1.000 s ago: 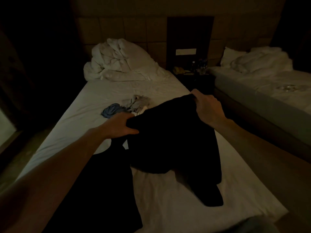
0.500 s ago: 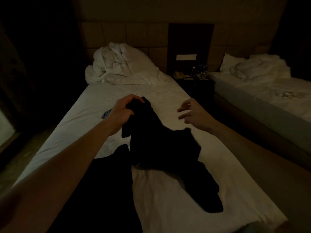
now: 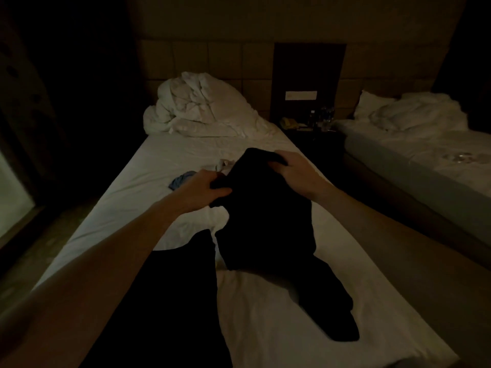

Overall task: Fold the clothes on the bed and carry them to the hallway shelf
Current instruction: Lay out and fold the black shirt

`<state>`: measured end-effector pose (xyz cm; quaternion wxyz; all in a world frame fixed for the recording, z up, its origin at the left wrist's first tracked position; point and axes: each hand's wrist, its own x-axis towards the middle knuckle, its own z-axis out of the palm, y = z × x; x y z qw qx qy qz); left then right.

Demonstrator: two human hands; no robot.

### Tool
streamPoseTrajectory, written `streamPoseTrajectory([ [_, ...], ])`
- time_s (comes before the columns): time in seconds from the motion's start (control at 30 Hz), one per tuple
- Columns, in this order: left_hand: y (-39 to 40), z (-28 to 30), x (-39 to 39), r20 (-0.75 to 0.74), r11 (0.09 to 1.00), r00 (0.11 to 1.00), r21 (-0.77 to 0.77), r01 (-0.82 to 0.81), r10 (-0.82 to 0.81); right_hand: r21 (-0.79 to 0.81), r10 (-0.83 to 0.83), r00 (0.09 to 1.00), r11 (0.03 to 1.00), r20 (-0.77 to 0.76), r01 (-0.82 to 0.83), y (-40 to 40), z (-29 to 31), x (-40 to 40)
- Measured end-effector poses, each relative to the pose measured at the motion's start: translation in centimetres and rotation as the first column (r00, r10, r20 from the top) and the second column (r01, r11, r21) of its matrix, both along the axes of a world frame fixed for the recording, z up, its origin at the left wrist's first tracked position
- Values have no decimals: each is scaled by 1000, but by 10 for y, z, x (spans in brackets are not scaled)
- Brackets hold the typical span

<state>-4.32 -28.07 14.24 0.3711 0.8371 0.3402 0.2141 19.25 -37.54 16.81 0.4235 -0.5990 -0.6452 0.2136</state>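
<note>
Dim light fills a hotel-style bedroom with a padded tan headboard wall (image 3: 212, 57), where we stand at the near end of a white-sheeted single bed (image 3: 164, 166). We hold a black fabric garment (image 3: 265, 216) up over the middle of the mattress: our left hand (image 3: 204, 192) grips its left upper edge, fingers curled into the cloth, while our right hand (image 3: 295, 171) grasps the upper right edge, thumb on the near side and fingers folded over the far side. The garment hangs between and below the two hands, its lower end trailing onto the sheet near and to the right. A second black fabric piece (image 3: 170, 301) lies flat on the near left part of the bed, just beside the hanging garment. Farther along the bed, just past our left hand, lie a small crumpled blue cloth (image 3: 180, 180) and a small pale bundled cloth (image 3: 223, 164). A heap of rumpled white duvet (image 3: 196, 110) sits at the far end. To the right stand a dark nightstand (image 3: 313, 134) with small items too dim to identify, and a second bed with white bedding (image 3: 414, 123).
</note>
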Motion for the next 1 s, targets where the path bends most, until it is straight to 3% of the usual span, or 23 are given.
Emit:
streamPoseTrajectory([
  [0.1,-10,4,9,325,914,939,-404,29,114,87,-62,995,995,73,55,0,5,6],
  [0.2,-12,6,9,459,904,883,-413,114,98,179,-122,961,981,247,79,-5,5,22],
  [0.3,-16,7,11,361,938,932,-327,112,14,199,-212,938,967,276,160,-5,5,29],
  [0.37,-15,0,11,213,940,973,-307,147,-82,222,-257,944,952,205,211,-4,4,30],
  [0.53,-12,-26,7,50,823,990,-551,137,-132,224,-291,950,939,115,260,-3,-1,31],
  [0.67,-11,-32,4,94,814,995,-573,90,-44,93,-372,924,926,84,365,-2,-11,49],
  [0.83,-25,-16,24,157,862,988,-502,70,10,-99,-314,873,922,372,374,-13,-30,35],
  [0.93,-36,-12,45,199,824,974,-567,28,104,78,-371,821,923,434,376,-25,-41,-4],
  [1.0,-38,-16,56,235,788,943,-615,-43,235,133,-332,872,943,360,304,-32,-50,-35],
])
